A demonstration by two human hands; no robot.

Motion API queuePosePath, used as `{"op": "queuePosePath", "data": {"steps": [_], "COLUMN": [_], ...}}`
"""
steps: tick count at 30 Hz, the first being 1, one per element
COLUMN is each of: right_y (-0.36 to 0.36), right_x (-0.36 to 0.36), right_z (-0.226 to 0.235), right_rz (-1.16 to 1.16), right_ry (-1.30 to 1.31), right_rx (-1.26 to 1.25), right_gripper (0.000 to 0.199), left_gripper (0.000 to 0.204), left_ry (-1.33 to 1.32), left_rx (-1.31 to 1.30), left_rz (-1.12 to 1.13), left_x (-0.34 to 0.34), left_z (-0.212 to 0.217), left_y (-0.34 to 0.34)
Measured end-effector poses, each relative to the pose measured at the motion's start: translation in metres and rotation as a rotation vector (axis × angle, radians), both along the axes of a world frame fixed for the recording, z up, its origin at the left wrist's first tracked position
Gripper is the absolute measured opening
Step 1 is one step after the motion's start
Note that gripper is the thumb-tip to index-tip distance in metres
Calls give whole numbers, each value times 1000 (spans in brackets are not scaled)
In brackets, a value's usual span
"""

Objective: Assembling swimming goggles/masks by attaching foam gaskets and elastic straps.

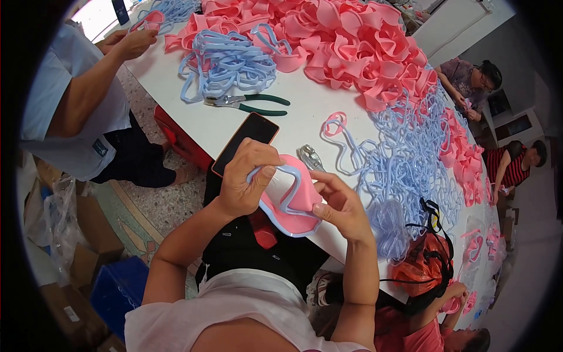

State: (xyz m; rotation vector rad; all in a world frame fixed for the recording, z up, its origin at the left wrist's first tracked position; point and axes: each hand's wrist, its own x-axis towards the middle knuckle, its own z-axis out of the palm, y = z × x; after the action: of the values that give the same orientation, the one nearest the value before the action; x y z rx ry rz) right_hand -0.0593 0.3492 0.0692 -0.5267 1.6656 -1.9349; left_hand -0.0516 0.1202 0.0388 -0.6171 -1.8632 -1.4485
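Over the table's near edge I hold a curved pink foam piece with light-blue edging along its rim. My left hand pinches its upper left edge between thumb and fingers. On the other side my right hand grips the right end, thumb on the near face and fingers partly behind it. The piece is bent, with a stretch of blue edging running across its middle. Just beyond my left hand lies a dark phone; a small metal clamp-like tool rests beyond the piece.
Green-handled pliers lie beside a heap of folded blue strips. A large pile of pink pieces covers the far table. Tangled blue cords and an orange plastic bag are at right. Co-workers sit or stand around; a blue crate is lower left.
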Motion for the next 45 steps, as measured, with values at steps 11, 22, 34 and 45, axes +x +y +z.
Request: {"op": "queuePosePath", "data": {"steps": [11,22,34,45], "right_y": [-22,-49,-31,6], "right_x": [-7,34,24,10], "right_z": [9,16,18,36], "right_rz": [-332,-546,-351,-88], "right_ry": [663,1223,1237,1300], "right_rx": [820,854,815,937], "right_gripper": [38,18,20,31], "left_gripper": [12,19,26,25], "left_ry": [193,184,-30,76], "left_rx": [-203,93,-373,-463], "left_rz": [35,263,-142,-250], "left_x": [6,13,7,-2], "left_z": [5,-23,30,27], "left_y": [17,35,9,-5]}}
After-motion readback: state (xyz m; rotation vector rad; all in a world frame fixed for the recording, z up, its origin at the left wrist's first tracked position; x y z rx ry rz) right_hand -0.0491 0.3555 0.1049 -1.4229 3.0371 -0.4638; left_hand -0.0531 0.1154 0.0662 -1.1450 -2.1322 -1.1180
